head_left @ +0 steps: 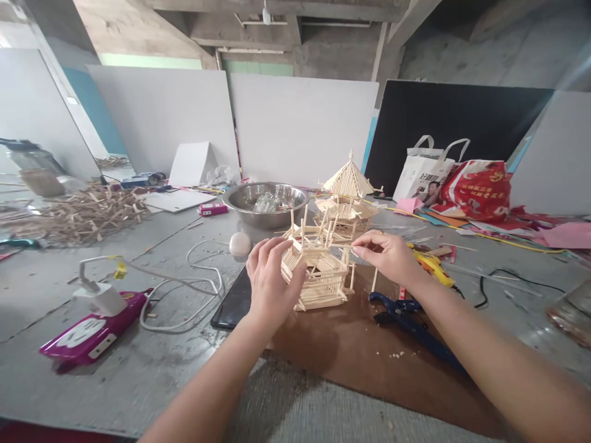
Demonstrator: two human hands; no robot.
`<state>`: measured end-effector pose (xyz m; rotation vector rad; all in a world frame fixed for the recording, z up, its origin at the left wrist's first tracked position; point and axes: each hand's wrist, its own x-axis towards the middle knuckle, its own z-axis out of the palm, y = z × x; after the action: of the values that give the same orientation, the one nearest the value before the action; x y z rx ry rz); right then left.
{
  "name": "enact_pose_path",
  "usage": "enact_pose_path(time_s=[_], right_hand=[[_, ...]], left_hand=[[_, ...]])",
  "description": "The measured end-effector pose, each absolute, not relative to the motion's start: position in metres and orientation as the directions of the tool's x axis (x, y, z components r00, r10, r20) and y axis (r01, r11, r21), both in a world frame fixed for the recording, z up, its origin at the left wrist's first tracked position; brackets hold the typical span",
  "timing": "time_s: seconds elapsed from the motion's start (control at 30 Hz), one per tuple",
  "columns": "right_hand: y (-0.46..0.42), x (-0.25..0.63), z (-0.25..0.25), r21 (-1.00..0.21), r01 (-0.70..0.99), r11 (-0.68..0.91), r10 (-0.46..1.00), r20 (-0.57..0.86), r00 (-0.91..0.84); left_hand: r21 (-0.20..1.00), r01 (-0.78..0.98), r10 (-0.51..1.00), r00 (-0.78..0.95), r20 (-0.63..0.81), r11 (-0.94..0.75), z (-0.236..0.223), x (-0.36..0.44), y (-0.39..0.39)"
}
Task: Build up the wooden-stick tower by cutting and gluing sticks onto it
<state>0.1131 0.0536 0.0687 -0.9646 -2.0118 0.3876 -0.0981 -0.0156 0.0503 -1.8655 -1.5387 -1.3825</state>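
A model building made of thin wooden sticks (323, 280), with an open top and upright posts, stands on a brown board (323, 354). My left hand (272, 277) is curled around its left side, thumb in front and fingers behind. At its upper right, my right hand (388, 255) has thumb and forefinger pinched together; whatever is between the tips is too small to make out. Below that hand a single thin stick (374, 280) shows. Dark blue pliers (410, 326) lie under my right forearm. Behind stands a taller stick pavilion (349, 184) with a pointed roof.
A black tablet-like slab (231, 301) lies left of the board. Further left are a purple power strip (92, 332) with a white cable (184, 283), and a stick pile (92, 212). A steel bowl (265, 215) stands behind; a yellow glue gun (433, 266) lies right.
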Motion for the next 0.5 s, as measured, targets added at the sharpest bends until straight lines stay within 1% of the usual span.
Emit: enact_pose_path(time_s=[0.07, 0.17, 0.3, 0.5], right_hand=[[0.058, 0.102, 0.070, -0.587, 0.464, 0.664, 0.746, 0.564, -0.354], [0.060, 0.089, 0.071, -0.586, 0.440, 0.680, 0.733, 0.569, -0.374], [0.064, 0.082, 0.071, -0.591, 0.428, 0.683, 0.730, 0.553, -0.402], [0.070, 0.075, 0.063, -0.619, 0.397, 0.677, 0.736, 0.561, -0.379]], left_hand=[[0.343, 0.892, 0.613, -0.099, 0.784, -0.294, 0.044, -0.104, -0.008], [0.361, 0.899, 0.680, -0.104, 0.726, -0.248, 0.042, -0.104, -0.001], [0.383, 0.898, 0.719, -0.119, 0.684, -0.215, 0.047, -0.101, 0.005], [0.443, 0.873, 0.749, -0.150, 0.645, -0.206, 0.049, -0.098, 0.009]])
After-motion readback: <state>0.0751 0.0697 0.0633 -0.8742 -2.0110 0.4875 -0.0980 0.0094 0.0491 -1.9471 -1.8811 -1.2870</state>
